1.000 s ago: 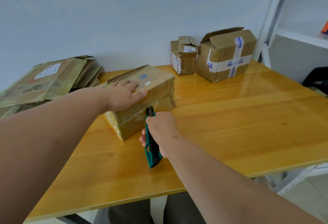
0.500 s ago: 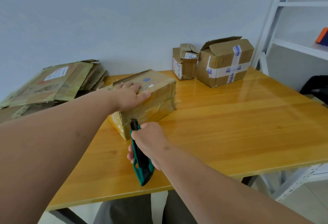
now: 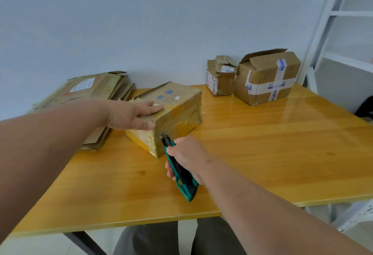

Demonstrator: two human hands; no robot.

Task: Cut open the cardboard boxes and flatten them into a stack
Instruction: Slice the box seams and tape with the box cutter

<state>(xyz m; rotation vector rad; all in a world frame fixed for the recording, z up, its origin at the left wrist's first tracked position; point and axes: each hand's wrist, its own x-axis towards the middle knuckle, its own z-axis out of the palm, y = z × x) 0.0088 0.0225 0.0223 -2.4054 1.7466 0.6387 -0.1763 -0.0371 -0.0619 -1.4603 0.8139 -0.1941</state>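
Left hand [image 3: 133, 116] lies flat, fingers spread, pinning the taped box [image 3: 171, 113] mid-worktop [image 3: 262, 153] so it can't slide. Right hand [image 3: 187, 157] is fisted round the green knife [image 3: 180, 171], tip at the box's near corner seam. Flattened stack [image 3: 90, 93] waits at nine o'clock, two uncut boxes [image 3: 256, 77] at one o'clock.

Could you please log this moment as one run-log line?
left hand steadies taped box | right hand holds utility knife at seam
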